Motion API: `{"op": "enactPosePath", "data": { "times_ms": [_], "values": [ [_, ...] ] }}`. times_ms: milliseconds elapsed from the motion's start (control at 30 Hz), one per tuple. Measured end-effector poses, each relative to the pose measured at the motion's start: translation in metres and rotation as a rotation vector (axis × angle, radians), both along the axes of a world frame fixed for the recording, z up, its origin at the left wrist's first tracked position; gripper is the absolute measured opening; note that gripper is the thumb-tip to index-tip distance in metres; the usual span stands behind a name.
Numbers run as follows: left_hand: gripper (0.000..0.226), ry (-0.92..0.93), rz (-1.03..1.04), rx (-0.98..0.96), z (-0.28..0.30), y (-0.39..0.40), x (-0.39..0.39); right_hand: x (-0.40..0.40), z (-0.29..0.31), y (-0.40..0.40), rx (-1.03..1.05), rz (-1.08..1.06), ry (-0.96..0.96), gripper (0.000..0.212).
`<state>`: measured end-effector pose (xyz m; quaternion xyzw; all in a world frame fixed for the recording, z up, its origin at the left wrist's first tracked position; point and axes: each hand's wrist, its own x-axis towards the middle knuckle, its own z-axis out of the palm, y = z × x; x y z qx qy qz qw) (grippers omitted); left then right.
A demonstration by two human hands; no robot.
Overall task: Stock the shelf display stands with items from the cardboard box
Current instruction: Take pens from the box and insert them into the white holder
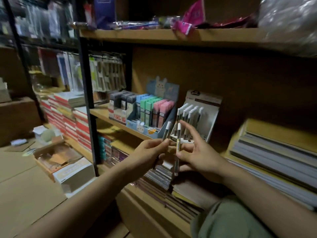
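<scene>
At the shelf, two pens, one per hand.
My left hand (148, 152) pinches one pen (166, 133); my right hand (197, 152), fingers spread, pinches the other pen (178, 148) before the stand (208, 115).

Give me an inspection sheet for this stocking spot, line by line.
Surface: wooden shelf with stands along its front edge.
Job's things: pen stand, partly filled with white-capped pens; one pen and a second pen in hand.
Clutter: pastel box display, notebook stacks, open box on the floor.
Grips: left hand pinches the first pen; right hand pinches the second, fingers spread.
Cables: nothing seen.
Surroundings: dim stockroom, upper shelf with pink packets.
</scene>
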<state>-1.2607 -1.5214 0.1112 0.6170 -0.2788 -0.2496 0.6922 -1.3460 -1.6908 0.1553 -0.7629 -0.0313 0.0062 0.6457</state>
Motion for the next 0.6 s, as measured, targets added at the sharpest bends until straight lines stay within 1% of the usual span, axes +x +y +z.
{"op": "enactPosePath", "data": {
  "times_ms": [67,133,267,333,400,467,533,600],
  "values": [
    [0.031,-0.074,-0.019,0.021,0.009,-0.012,-0.004,-0.002,0.002,-0.003,-0.061,-0.013,-0.028,0.088],
    [0.027,-0.117,0.021,0.014,0.016,-0.018,-0.007,-0.004,0.002,-0.003,-0.116,-0.022,-0.053,0.088],
    [0.025,-0.106,0.021,0.026,0.023,-0.024,-0.005,-0.001,0.003,-0.009,-0.231,-0.073,-0.096,0.085],
    [0.025,-0.119,0.012,0.043,0.026,-0.026,-0.001,0.002,0.008,-0.014,-0.304,-0.13,-0.17,0.074],
    [0.021,-0.134,-0.021,0.054,0.026,-0.028,0.003,0.006,0.013,-0.018,-0.366,-0.235,-0.288,0.054],
    [0.018,-0.15,-0.061,0.079,0.024,-0.029,0.005,0.013,0.016,-0.019,-0.436,-0.338,-0.377,0.039],
    [0.019,-0.147,-0.074,0.087,0.023,-0.032,0.008,0.019,0.02,-0.018,-0.439,-0.37,-0.396,0.032],
    [0.027,-0.051,-0.058,0.048,0.023,-0.036,0.012,0.025,0.031,-0.024,-0.408,-0.368,-0.411,0.031]
  ]
}}
